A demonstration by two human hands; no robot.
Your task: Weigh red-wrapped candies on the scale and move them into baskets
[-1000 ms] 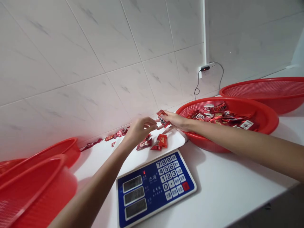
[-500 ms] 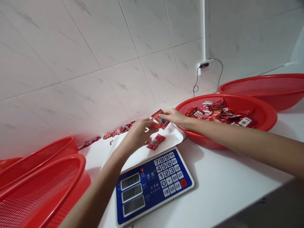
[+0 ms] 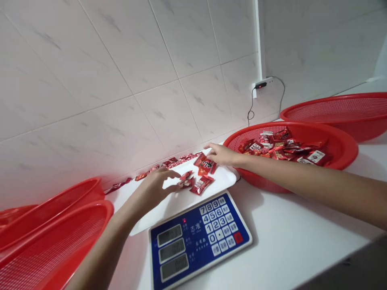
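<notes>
On the white weighing tray (image 3: 157, 213) of a digital scale (image 3: 202, 237) lie several small red wrapped packets. My left hand (image 3: 155, 187) is over the tray with its thumb and fingers apart, close beside a dark red packet (image 3: 185, 183); whether it touches that packet is unclear. To its right, another red packet (image 3: 202, 185) with pale print lies flat. My right hand (image 3: 222, 154) hovers at the tray's far right, fingers parted, just behind a packet with black lettering (image 3: 206, 163), and holds nothing.
A red mesh basket (image 3: 341, 155) with many packets stands right of the scale, with another red basket (image 3: 335, 106) behind it. Red baskets (image 3: 105, 207) stand at the left. A row of packets (image 3: 169, 162) lies along the wall. A cable (image 3: 250, 108) hangs from the socket.
My right hand has let go of the packet with black lettering, now on the tray. My left hand has moved left and down, away from the right hand, and its orange-red item is released.
</notes>
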